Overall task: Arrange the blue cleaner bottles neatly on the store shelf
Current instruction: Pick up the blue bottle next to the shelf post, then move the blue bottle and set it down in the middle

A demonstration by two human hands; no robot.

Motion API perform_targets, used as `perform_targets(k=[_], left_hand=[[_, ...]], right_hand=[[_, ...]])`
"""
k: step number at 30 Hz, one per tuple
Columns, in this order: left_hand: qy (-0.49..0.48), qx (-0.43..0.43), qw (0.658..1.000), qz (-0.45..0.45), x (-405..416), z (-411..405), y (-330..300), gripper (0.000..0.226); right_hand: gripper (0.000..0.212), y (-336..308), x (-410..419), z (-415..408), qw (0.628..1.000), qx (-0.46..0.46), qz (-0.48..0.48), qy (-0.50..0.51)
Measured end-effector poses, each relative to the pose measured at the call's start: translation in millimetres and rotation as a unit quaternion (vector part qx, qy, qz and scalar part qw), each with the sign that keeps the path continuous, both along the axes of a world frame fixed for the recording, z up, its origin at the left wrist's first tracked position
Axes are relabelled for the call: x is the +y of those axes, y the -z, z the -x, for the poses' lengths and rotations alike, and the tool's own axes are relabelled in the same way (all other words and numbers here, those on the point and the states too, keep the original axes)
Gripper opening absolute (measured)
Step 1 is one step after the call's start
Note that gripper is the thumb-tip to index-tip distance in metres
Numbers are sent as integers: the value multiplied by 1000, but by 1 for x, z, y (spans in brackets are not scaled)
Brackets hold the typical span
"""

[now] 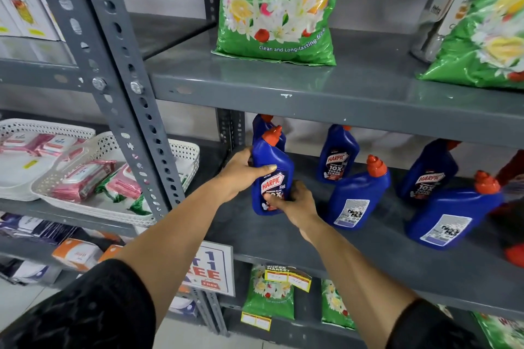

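Both of my hands hold one blue cleaner bottle (271, 161) with an orange cap, upright at the left end of the grey middle shelf (283, 238). My left hand (243, 171) wraps its upper left side. My right hand (295, 201) grips its lower front, over the label. Directly behind it stands a second blue bottle (259, 123), mostly hidden. Further right stand several more blue bottles: one at the back (337, 150), one turned back-label outwards (358, 195), another at the back (429, 168) and one nearest the front (450, 215).
Green detergent bags (276, 5) sit on the shelf above. A perforated grey upright (127, 88) divides this bay from white baskets of wipes (93, 178) on the left. Red bottles (514, 252) show at the right edge. Small green packets (269, 295) and an offer sign (211, 269) lie below.
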State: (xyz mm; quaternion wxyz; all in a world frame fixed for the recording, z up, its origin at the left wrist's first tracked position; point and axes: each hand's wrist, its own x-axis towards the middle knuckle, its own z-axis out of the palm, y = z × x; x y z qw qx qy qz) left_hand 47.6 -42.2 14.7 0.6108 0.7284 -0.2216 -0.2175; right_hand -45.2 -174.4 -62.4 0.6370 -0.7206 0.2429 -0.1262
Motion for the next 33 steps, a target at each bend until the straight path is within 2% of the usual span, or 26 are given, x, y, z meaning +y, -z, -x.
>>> perform_targets(k=[4, 9, 11, 13, 15, 17, 18, 21, 24, 25, 27, 28, 30, 33], left_hand=[[12, -47, 996, -72, 2, -7, 8, 53], [-14, -65, 994, -83, 10, -9, 19, 53], [-60, -82, 990, -102, 11, -4, 25, 56], [-159, -112, 974, -113, 14, 6, 32, 56], [-235, -158, 955, -91, 16, 20, 41, 54], [-252, -197, 947, -27, 12, 39, 48, 51], [-243, -206, 948, 6, 4, 51, 51, 49], [-166, -240, 956, 44, -38, 87, 58, 48], [-64, -192, 978, 57, -86, 100, 54, 28], [-26, -156, 986, 45, -99, 99, 52, 29], [56, -93, 994, -5, -121, 92, 51, 53], [85, -75, 993, -32, -130, 89, 51, 62], [94, -69, 992, -57, -141, 85, 51, 64], [65, -73, 995, -36, -146, 82, 50, 48]], right_hand=[[57, 10, 4, -9, 1000, 12, 20, 21], [57, 16, 6, -12, 1000, 3, 20, 15], [55, 17, 5, -5, 1000, -5, 13, 17], [52, 20, 4, 11, 998, -19, 35, 46], [35, 23, 1, 33, 990, -53, 78, 108], [9, 24, -3, 58, 971, -107, 119, 178], [7, 24, -6, 69, 958, -125, 141, 214], [17, 25, -25, 102, 919, -150, 183, 315], [33, 27, -55, 119, 888, -122, 241, 372], [42, 30, -65, 121, 895, -100, 233, 366], [60, 31, -83, 121, 936, -64, 173, 300], [63, 30, -91, 119, 957, -48, 135, 251], [48, 27, -107, 112, 979, -15, 117, 167], [32, 22, -122, 112, 983, -20, 134, 125]])
